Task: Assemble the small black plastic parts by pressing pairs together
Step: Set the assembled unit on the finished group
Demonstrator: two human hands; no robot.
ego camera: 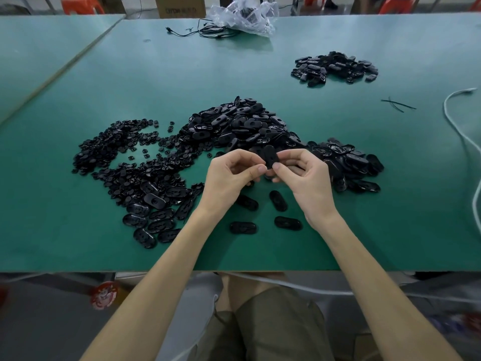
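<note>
My left hand [231,175] and my right hand [304,175] meet above the green table [338,230], both pinching one black oval part [269,157] held upright between thumbs and fingertips. A big heap of black oval parts [239,123] lies just behind the hands. To the left spreads a heap of small round black parts [122,152]. Several loose oval parts [278,200] lie flat under and in front of my hands. A cluster of oval parts [153,212] sits at the front left.
A smaller separate pile of black oval parts [335,67] lies far right at the back. A clear plastic bag [244,16] and black cable [208,32] sit at the far edge. A white cable [458,126] runs along the right side. Black ties [397,104] lie nearby.
</note>
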